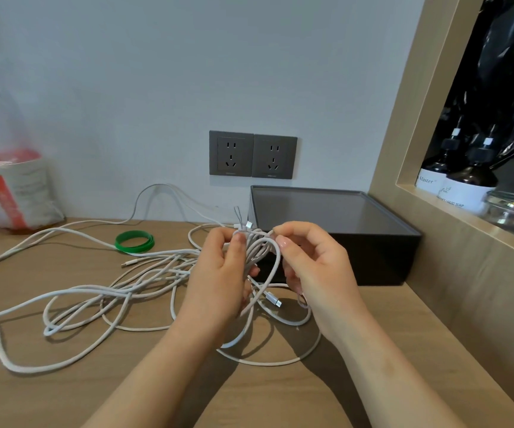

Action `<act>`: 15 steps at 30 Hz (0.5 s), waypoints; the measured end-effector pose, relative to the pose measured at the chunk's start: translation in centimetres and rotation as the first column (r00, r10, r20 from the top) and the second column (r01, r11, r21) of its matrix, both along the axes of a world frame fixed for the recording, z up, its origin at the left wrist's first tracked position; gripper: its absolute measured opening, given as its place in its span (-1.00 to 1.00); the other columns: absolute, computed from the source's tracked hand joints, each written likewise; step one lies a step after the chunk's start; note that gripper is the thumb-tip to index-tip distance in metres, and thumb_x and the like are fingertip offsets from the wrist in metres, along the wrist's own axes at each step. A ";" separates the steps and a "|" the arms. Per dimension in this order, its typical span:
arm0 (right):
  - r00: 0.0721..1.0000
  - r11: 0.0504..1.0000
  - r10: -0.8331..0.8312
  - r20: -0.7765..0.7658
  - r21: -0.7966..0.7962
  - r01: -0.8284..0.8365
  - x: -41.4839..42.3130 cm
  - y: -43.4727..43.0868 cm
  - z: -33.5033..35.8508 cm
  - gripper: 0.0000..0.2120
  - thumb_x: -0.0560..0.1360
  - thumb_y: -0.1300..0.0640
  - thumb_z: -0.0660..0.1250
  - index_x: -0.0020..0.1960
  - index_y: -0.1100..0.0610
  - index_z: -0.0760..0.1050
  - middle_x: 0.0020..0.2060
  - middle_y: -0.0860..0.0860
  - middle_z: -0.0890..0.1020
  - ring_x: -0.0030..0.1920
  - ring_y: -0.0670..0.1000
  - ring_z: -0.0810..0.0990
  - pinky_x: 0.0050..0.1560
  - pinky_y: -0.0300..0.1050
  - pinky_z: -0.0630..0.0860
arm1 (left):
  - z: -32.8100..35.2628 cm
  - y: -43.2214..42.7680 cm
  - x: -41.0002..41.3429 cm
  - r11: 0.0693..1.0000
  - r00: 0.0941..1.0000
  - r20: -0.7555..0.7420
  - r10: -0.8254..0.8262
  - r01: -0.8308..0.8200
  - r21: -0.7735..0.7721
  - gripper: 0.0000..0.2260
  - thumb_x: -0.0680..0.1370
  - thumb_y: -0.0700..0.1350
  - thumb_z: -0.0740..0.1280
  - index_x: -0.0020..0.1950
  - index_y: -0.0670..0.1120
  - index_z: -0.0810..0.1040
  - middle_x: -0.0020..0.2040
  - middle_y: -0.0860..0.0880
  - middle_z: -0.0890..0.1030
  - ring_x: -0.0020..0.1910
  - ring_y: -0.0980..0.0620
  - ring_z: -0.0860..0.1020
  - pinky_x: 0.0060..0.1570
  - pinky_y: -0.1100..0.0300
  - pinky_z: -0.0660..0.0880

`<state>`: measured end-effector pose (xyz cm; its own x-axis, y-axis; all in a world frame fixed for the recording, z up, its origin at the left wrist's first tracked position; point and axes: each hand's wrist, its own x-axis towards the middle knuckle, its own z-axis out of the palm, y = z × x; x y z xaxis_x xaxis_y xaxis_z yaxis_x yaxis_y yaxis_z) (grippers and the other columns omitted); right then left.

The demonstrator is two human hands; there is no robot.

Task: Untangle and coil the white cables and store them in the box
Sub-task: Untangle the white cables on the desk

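Both the left hand (218, 273) and right hand (314, 273) pinch the limp, light, braided white cables (95, 291), best gripped near a plug, beside the empty black box (373, 257).

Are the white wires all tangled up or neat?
Tangled. The white wires sprawl over the table in crossing loops; left hand and right hand grip a bunch.

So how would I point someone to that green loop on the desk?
Find the pair of dark wall sockets, then drop down and left to the wooden desk. There, left of the black box, lies the green band, a flat coiled ring. It is the only green thing beside the sprawl of white cables.
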<state>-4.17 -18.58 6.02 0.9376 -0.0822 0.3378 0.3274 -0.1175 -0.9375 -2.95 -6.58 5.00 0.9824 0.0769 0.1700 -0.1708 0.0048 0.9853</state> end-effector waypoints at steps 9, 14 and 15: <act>0.987 0.987 0.154 -0.047 0.049 -0.152 -0.2 -0.3 0.4 -0.90 0.52 0.27 0.29 -0.08 0.09 0.51 -0.38 -0.06 0.50 -0.52 -0.17 0.43 -0.52 -0.33 0.34 | -0.1 0.2 0.0 0.985 0.995 0.102 0.013 -0.031 0.170 -0.85 0.63 0.00 0.13 -0.09 0.02 0.41 -0.37 0.00 0.49 -0.57 0.26 0.43 -0.46 0.19 0.28; 0.997 0.997 0.067 -0.028 0.029 -0.066 0.1 -0.3 0.0 -0.84 0.48 0.31 0.34 -0.10 0.06 0.55 -0.45 -0.16 0.50 -0.47 -0.20 0.47 -0.46 -0.37 0.39 | -0.8 0.0 0.1 0.941 0.978 0.203 0.049 -0.113 0.318 -0.87 0.62 0.01 0.13 -0.11 0.08 0.38 -0.31 -0.05 0.56 -0.41 0.05 0.49 -0.38 0.10 0.38; 0.999 0.999 0.033 0.000 -0.003 -0.033 0.1 -0.1 -0.1 -0.83 0.48 0.30 0.35 -0.13 0.03 0.56 -0.44 -0.16 0.51 -0.46 -0.20 0.48 -0.44 -0.37 0.40 | -0.8 -0.1 0.0 0.931 0.973 0.222 0.058 -0.133 0.341 -0.86 0.62 0.00 0.12 -0.13 0.09 0.37 -0.29 -0.06 0.57 -0.37 0.01 0.50 -0.36 0.11 0.40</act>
